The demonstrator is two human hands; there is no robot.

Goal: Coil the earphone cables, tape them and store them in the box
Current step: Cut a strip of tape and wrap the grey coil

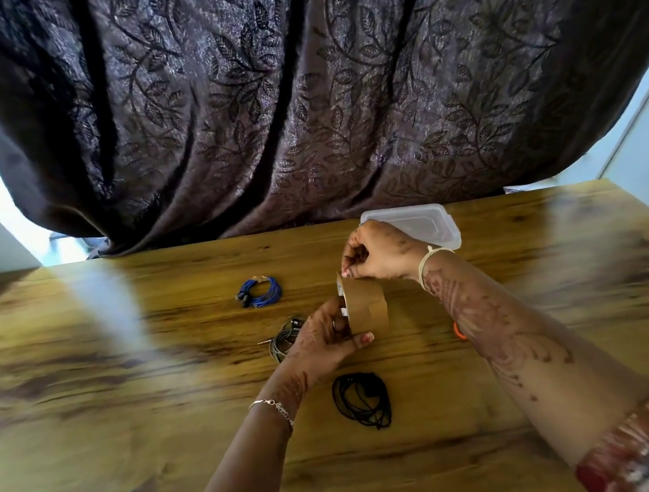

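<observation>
Gripping the brown tape roll (369, 309) on edge, the left hand (321, 344) curled round its left side while the right hand (379, 252) pinched the tape end at the roll's top. Blue coiled earphones (259, 292) lay beyond and left of the roll, grey earphones (286, 337) just left under the left hand, black coiled earphones (362, 399) nearer than it, and the clear plastic box (421, 224) beyond it.

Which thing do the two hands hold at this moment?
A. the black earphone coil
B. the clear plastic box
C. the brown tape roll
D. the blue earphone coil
C: the left hand grips the brown tape roll and the right hand pinches at its top, while the blue earphone coil and the black earphone coil lie untouched.
</observation>
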